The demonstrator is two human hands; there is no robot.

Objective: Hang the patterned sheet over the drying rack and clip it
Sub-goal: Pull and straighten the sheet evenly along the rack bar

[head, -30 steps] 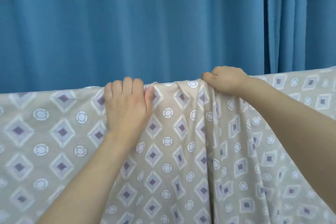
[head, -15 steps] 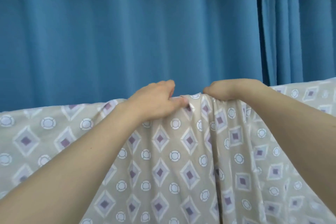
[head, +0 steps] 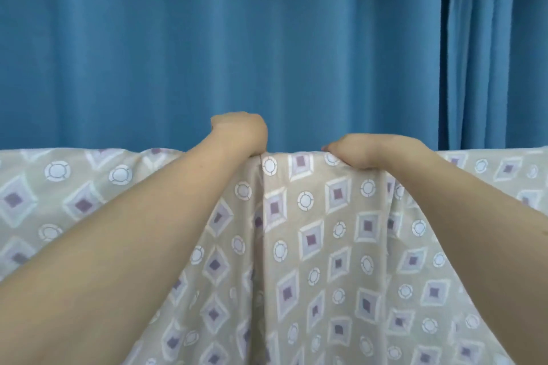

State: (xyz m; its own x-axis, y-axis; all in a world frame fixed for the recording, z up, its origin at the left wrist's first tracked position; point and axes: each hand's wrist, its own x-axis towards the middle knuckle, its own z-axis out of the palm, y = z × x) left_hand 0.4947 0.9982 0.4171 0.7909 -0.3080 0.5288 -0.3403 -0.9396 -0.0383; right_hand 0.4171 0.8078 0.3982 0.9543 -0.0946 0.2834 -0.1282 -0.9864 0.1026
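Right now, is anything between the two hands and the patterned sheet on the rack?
Nothing visible is. The left hand and the right hand both lie directly on the top fold of the patterned sheet. Their fingers reach over the far side, out of sight. No clip shows.

1. A blue curtain (head: 207, 47) fills the whole background, hanging in soft vertical folds.
2. At its right, a dark seam separates a second, more tightly pleated panel (head: 489, 47).
3. Light falls evenly across it.
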